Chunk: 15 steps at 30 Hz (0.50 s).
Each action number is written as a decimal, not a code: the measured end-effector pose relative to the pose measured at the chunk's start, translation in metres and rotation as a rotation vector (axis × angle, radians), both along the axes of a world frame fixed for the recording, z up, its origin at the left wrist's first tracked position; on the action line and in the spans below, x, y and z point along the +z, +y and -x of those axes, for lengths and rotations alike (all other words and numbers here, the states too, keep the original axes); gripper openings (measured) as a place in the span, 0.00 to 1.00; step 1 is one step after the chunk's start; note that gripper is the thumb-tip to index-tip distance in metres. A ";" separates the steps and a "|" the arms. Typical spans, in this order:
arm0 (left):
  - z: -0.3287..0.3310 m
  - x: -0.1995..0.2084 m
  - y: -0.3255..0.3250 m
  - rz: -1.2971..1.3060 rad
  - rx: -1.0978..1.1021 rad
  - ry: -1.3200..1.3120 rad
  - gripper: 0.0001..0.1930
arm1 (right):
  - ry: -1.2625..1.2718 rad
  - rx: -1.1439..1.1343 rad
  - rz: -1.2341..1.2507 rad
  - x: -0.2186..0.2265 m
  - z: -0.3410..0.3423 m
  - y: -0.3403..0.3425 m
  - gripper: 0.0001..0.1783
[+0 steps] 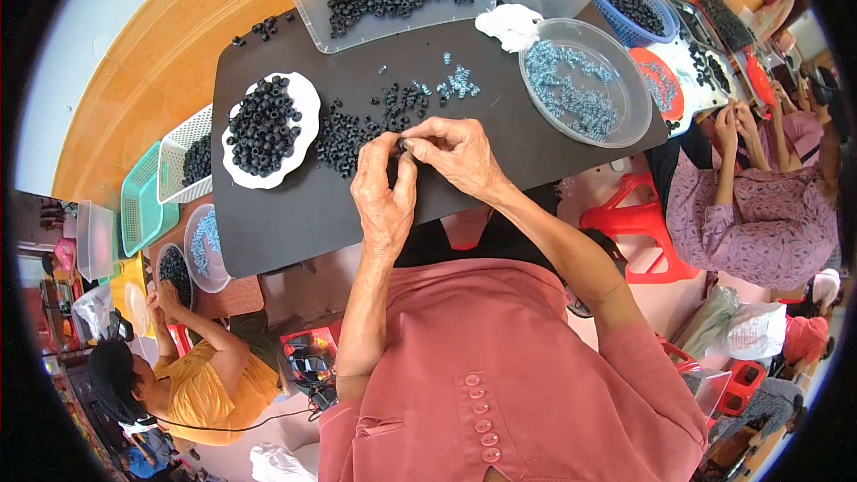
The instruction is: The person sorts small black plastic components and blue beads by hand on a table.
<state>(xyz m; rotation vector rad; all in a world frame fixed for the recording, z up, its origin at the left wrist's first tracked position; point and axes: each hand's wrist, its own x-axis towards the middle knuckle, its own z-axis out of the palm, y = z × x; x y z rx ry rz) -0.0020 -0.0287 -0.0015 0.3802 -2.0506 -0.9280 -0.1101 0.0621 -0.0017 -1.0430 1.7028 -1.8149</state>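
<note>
Above the near edge of the dark table [268, 232], my left hand [386, 192] and my right hand [455, 156] meet, fingertips pinched together. Between them is a small black plastic part [402, 145], mostly covered by the fingers. Just beyond my left hand lies a loose pile of small black plastic parts [344, 138]. A smaller group of black parts [402, 103] sits past my fingertips, with a few small bluish coil springs [459, 82] scattered to its right. A white scalloped plate [308, 107] to the left holds rounder black plastic pieces [263, 125].
A clear bin [308, 13] of black pieces stands at the table's back edge. At right is a clear round tub [636, 107] of springs beside a white cloth [509, 27]. Co-workers sit on both sides, one in a yellow shirt [214, 393]. A red stool [638, 223] stands at right.
</note>
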 end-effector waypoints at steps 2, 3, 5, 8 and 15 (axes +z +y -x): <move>-0.001 0.001 0.000 -0.007 -0.009 -0.023 0.13 | 0.010 -0.004 -0.010 0.001 0.000 0.001 0.09; -0.001 0.002 0.001 -0.011 -0.010 -0.021 0.13 | 0.019 -0.006 -0.017 0.002 0.001 0.002 0.08; -0.001 0.005 0.001 0.003 -0.027 -0.044 0.13 | 0.019 -0.007 -0.036 0.001 0.001 0.003 0.08; -0.002 0.004 0.001 -0.013 -0.031 -0.046 0.13 | 0.030 -0.015 -0.039 0.001 0.000 0.002 0.08; -0.008 0.009 0.002 -0.213 -0.041 -0.053 0.12 | -0.011 0.025 -0.157 0.010 0.008 0.000 0.11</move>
